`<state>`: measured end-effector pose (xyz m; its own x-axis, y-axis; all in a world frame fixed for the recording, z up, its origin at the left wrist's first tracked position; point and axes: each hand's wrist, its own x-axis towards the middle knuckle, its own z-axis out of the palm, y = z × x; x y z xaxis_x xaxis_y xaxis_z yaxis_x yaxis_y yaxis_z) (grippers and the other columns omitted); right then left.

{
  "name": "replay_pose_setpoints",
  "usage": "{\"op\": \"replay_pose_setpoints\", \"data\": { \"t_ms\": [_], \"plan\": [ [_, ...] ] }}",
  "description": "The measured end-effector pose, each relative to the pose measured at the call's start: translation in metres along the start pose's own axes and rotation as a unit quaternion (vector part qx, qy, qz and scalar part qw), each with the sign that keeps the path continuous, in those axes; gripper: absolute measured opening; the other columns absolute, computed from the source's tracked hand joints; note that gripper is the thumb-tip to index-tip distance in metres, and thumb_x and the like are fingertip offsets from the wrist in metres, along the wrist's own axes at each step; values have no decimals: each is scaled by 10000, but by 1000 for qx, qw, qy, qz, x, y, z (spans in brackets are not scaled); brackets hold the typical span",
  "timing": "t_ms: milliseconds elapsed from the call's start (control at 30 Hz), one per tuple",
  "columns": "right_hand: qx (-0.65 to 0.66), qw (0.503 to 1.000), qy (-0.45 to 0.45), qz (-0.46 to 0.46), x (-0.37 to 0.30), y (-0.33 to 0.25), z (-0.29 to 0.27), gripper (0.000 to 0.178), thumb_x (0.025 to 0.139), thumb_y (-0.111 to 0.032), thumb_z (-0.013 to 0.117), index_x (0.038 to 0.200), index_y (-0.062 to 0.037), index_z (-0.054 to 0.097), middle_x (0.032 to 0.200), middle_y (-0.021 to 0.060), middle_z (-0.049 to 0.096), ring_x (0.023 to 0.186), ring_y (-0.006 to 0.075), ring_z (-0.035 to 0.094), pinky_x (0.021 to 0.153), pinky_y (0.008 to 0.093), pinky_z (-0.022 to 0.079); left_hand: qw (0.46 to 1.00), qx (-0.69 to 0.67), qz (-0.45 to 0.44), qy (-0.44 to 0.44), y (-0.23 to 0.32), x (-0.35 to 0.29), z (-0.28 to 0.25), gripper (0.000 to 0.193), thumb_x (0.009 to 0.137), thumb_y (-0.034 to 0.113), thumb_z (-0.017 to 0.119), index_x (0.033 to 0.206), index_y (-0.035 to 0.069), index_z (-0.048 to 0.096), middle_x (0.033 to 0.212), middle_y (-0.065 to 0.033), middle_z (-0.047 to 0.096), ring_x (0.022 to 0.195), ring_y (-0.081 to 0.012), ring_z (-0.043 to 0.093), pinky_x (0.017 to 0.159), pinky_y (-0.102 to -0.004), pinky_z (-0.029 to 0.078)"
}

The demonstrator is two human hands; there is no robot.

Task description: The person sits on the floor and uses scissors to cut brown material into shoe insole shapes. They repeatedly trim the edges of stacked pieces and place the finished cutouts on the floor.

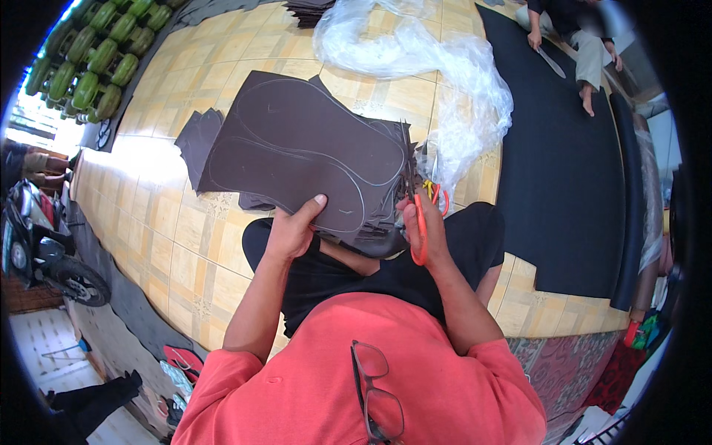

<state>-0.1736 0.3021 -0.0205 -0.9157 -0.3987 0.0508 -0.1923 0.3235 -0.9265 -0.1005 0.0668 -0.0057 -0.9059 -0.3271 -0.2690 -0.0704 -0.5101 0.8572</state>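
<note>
My left hand point(291, 233) grips the lower edge of a dark brown sheet point(285, 133), thumb on top and fingers hidden beneath. Two sole-shaped outlines are drawn on it in a pale line. My right hand point(436, 236) is closed round orange-handled scissors point(421, 233), whose blades point away from me along the sheet's right edge. Whether the blades are apart is hard to make out. Under and beside the sheet lie dark cut pieces point(196, 144) and narrow scraps. Close to my right hand, another orange handle point(444, 199) and a small yellow item point(428, 186) show on the floor.
Crumpled clear plastic point(475, 89) lies ahead on the tiled floor point(148, 215). A long black sheet point(560, 193) stretches along the right, beside rolls point(627, 185). At the far right another person point(567, 26) holds a blade. Green gas cylinders point(96, 63) and a motorcycle point(48, 248) stand left.
</note>
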Motion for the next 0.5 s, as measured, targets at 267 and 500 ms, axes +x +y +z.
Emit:
{"op": "replay_pose_setpoints", "data": {
  "t_ms": [267, 500],
  "plan": [
    [120, 984, -106, 80, -18, 12, -9, 421, 995, -413, 498, 836, -28, 561, 645, 29, 516, 523, 116, 497, 506, 276, 395, 999, -8, 25, 25, 28, 15, -15, 428, 881, 89, 657, 1268, -8, 501, 1174, -115, 592, 1075, -217, 585, 909, -372, 495],
    [106, 993, -46, 24, -8, 13, -3, 327, 984, -329, 531, 912, -10, 535, 775, 75, 563, 649, 147, 551, 597, 291, 444, 975, 188, -116, -12, 60, 2, -43, 533, 744, 110, 754, 1217, -30, 553, 1067, -95, 633, 999, -187, 596, 853, -299, 482]
  ]
}}
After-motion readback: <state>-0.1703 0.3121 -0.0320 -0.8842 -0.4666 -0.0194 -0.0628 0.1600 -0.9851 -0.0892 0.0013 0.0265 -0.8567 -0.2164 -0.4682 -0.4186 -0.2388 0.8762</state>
